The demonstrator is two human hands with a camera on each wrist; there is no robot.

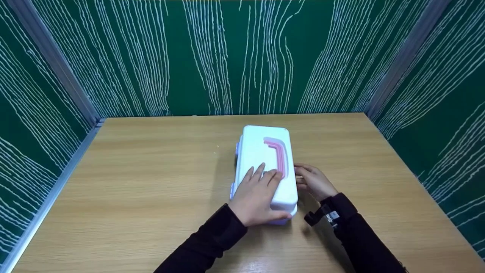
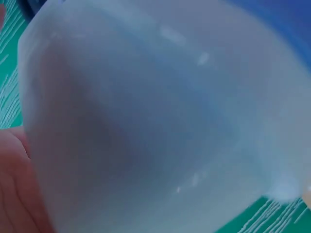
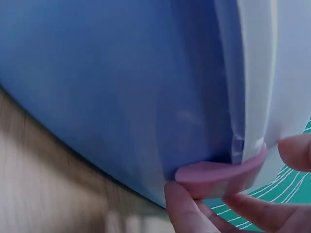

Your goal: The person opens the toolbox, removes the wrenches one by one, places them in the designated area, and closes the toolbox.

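A storage box with a white lid (image 1: 255,146) and a blue-purple body (image 3: 107,92) lies on the table, its long side running away from me. A pink carrying handle (image 1: 281,157) sits in a recess of the lid. My left hand (image 1: 257,197) rests on the near part of the lid, fingers spread, thumb at the near edge. At the box's right side, my right hand (image 1: 314,181) has bent fingers around a pink latch (image 3: 218,177), which lies across the lid seam in the right wrist view. The lid is down. What the box contains is hidden.
The wooden table (image 1: 151,170) extends around the box, with a few tiny white specks left of it. Green walls with white wavy lines (image 1: 204,57) enclose the back and sides. Purple hinges (image 1: 232,190) show on the box's left side.
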